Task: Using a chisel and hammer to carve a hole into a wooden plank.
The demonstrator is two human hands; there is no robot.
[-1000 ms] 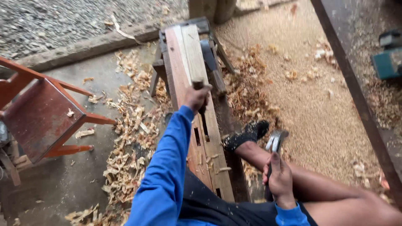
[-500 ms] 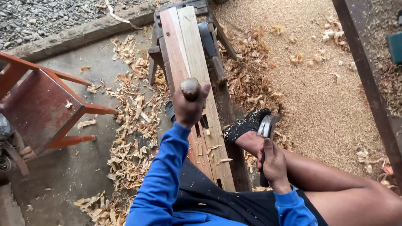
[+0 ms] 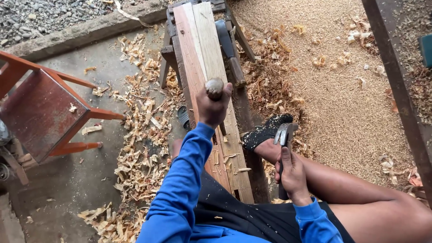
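Head view: left hand [image 3: 212,105] grips a chisel [image 3: 214,87] upright on the plank [image 3: 211,54], right hand [image 3: 292,173] holds a hammer [image 3: 283,135] low—mortising, probably; striking needs a steady chisel.

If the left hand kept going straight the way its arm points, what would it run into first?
Probably the long wooden plank lying on the sawhorse ahead; the left hand, gripping a round-topped chisel handle, points along it. Its height above the plank is unclear.
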